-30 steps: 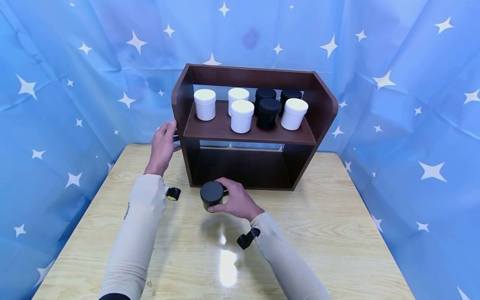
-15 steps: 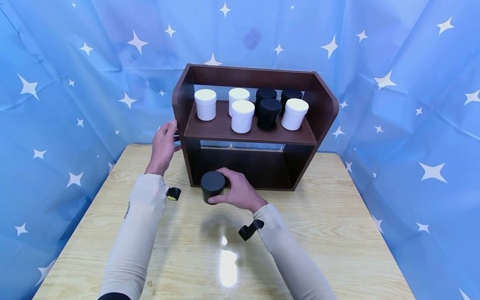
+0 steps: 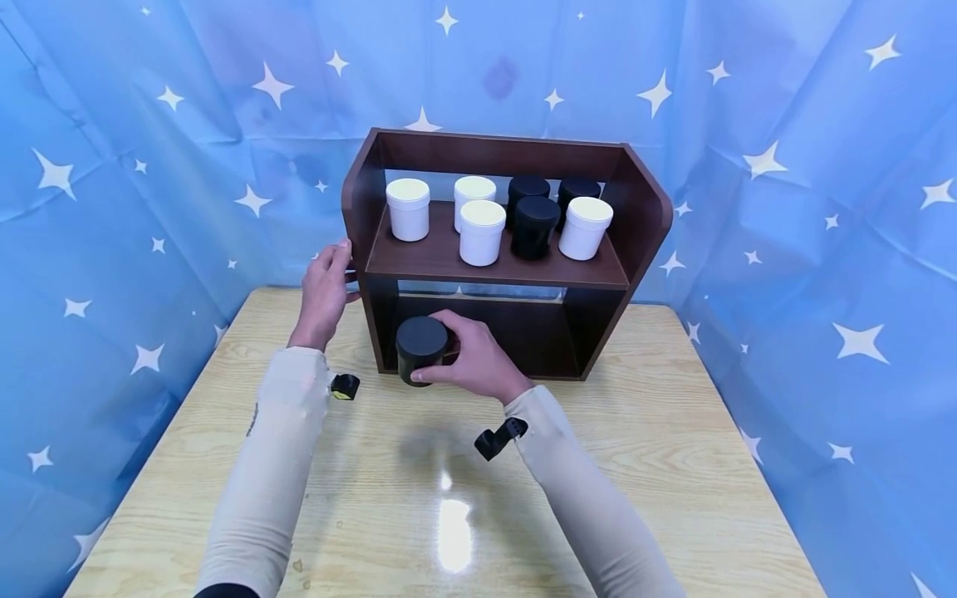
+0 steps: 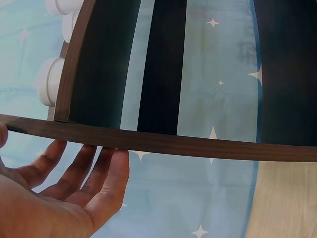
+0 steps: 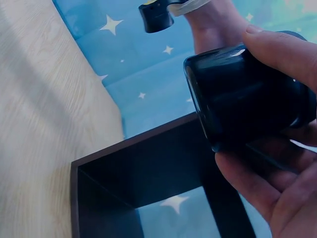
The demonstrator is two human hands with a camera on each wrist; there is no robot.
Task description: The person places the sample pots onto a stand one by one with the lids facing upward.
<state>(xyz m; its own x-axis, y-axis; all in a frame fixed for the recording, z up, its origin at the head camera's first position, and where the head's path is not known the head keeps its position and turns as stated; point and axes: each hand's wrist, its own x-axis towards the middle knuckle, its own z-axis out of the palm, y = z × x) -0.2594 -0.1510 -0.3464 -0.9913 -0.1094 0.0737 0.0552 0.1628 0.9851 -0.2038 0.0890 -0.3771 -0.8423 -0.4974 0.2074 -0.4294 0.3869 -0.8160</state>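
Note:
My right hand [image 3: 482, 361] grips a black lidded jar [image 3: 421, 340] by its side, thumb in front and fingers behind. The jar is raised above the table, upright, before the left part of the lower compartment of a dark brown two-tier shelf [image 3: 493, 270]. In the right wrist view, the jar [image 5: 242, 94] shows its smooth base edge, with thumb and fingers on opposite sides. My left hand [image 3: 325, 291] rests its fingertips against the outside of the shelf's left side panel. The left wrist view shows these fingertips [image 4: 119, 156] touching the panel's edge [image 4: 198, 148].
Several white jars [image 3: 482, 237] and black jars [image 3: 534, 228] stand on the upper tier. The shelf's side panels and upper board frame the lower compartment [image 3: 486, 332]. A light wood table [image 3: 673, 465] lies below, with a blue star-patterned curtain [image 3: 785, 208] around it.
My right hand has lifted the black jar and moved it forward, from low over the table to the front of the lower compartment. My left hand stays at the side panel.

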